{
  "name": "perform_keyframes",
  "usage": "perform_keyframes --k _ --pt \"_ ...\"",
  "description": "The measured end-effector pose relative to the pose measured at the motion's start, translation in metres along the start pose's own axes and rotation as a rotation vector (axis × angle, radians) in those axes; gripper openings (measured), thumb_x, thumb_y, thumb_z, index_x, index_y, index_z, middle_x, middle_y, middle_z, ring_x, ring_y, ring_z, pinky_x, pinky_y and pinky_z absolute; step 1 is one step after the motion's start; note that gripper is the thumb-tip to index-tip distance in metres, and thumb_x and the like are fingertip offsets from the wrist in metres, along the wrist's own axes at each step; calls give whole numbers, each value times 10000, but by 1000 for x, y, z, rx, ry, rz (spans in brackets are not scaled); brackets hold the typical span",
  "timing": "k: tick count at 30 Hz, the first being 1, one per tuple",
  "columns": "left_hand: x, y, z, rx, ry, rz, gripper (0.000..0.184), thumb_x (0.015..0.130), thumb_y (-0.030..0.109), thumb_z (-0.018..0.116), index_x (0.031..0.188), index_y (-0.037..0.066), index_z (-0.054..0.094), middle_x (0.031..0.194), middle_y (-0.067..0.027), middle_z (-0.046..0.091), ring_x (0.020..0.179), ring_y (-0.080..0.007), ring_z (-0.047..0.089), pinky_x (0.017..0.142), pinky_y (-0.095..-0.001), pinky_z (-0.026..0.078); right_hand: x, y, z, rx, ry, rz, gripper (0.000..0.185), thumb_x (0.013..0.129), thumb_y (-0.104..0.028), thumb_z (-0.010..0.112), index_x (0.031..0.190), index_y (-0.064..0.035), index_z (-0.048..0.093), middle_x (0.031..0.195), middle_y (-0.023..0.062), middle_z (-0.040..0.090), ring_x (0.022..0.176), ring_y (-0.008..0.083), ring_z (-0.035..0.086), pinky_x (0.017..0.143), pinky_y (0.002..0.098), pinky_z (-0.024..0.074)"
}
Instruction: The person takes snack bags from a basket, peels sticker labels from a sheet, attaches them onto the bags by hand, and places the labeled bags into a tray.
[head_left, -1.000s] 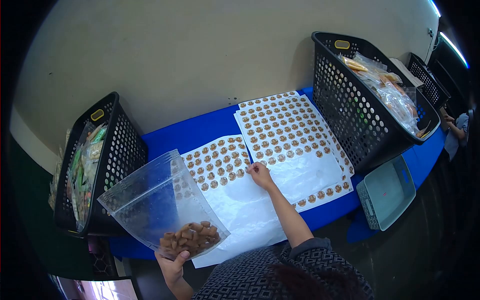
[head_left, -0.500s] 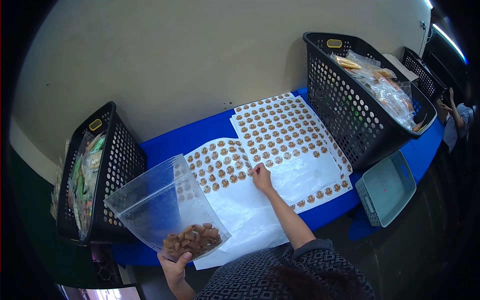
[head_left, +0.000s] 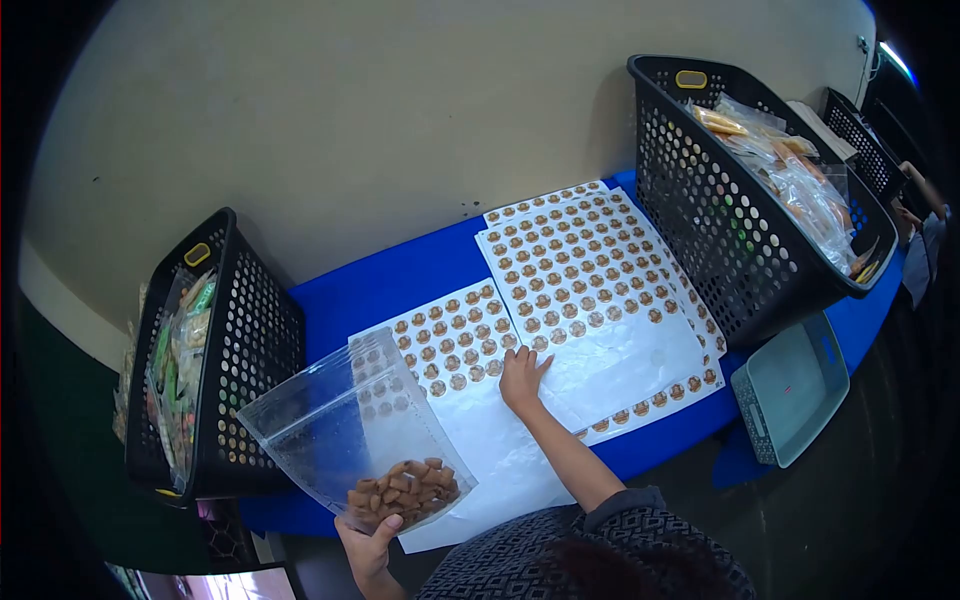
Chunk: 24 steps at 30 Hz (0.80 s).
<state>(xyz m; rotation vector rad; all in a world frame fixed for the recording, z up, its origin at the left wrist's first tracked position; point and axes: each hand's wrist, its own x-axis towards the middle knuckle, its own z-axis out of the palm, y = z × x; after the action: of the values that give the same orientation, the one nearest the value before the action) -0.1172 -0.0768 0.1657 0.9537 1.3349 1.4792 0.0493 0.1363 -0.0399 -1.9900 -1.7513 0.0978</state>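
My left hand [head_left: 368, 552] grips the bottom corner of a clear zip bag [head_left: 330, 410], which is tilted over the table. Brown pillow-shaped snack pieces [head_left: 405, 492] lie gathered at its lower end. My right hand [head_left: 522, 382] rests at the edge of a sticker sheet [head_left: 475, 425], fingers apart, just below its lowest row of round brown stickers. No sticker can be made out on the fingers. A stack of similar sticker sheets [head_left: 615, 355] lies directly to the right, touching the hand's side.
On the left stands a black perforated basket [head_left: 262, 350] of filled bags. Another black basket [head_left: 700, 210] at the right holds packed bags [head_left: 790, 185]. A grey-green tray [head_left: 790, 400] sits by the blue-covered table's [head_left: 370, 265] right edge. A person [head_left: 925, 235] is at far right.
The left sheet, bowed up before, now lies flat. My right hand has gone from a pinch at the stickers to spread fingers slightly lower. The view has shifted a little.
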Motion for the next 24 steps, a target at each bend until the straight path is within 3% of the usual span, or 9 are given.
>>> perform_keyframes --k 4,6,9,13,15,19,24 --pt "1 0 -2 11 23 -4 549 605 92 707 1049 -72 429 976 -125 533 905 -192 525 840 -311 392 2 -3 -9 -42 -107 -66 115 718 -36 476 792 -6 558 865 121 474 893 262 462 918 565 219" --pt "2 -2 -3 12 24 3 536 608 81 699 1045 -74 431 971 -124 535 899 -192 528 838 -312 393 4 -4 -3 -6 -122 -44 117 714 -41 480 794 -10 560 889 130 465 893 260 459 893 475 298" --pt "5 1 1 -17 13 22 525 611 70 691 1044 -75 433 968 -125 539 895 -193 533 834 -312 400 2 -1 0 -46 -124 -56 119 721 -90 501 799 -46 578 904 105 469 892 230 470 880 456 342" --pt "9 1 4 -21 -16 11 521 613 73 691 1043 -75 437 972 -128 541 890 -191 538 827 -312 408 1 4 -1 -3 -138 -109 129 728 -93 495 822 -52 574 909 102 463 897 236 466 878 474 335" --pt "11 -2 3 -26 -24 10 522 613 86 696 1038 -77 440 978 -132 541 890 -192 541 825 -315 414 -2 7 -1 37 -107 -172 106 721 -54 468 783 -37 552 899 119 468 872 268 476 814 466 353" --pt "10 -1 2 1 -21 3 527 610 95 705 1032 -79 441 974 -134 542 885 -193 543 827 -319 414 -6 13 3 114 -100 -210 105 731 -44 453 801 -39 531 840 90 506 909 246 500 855 540 320" --pt "8 2 5 -15 -17 18 523 611 96 705 1029 -81 446 954 -133 550 879 -192 546 823 -315 416 -8 14 -3 82 -95 -251 131 736 -23 427 844 -36 501 872 110 527 923 257 510 857 549 309"
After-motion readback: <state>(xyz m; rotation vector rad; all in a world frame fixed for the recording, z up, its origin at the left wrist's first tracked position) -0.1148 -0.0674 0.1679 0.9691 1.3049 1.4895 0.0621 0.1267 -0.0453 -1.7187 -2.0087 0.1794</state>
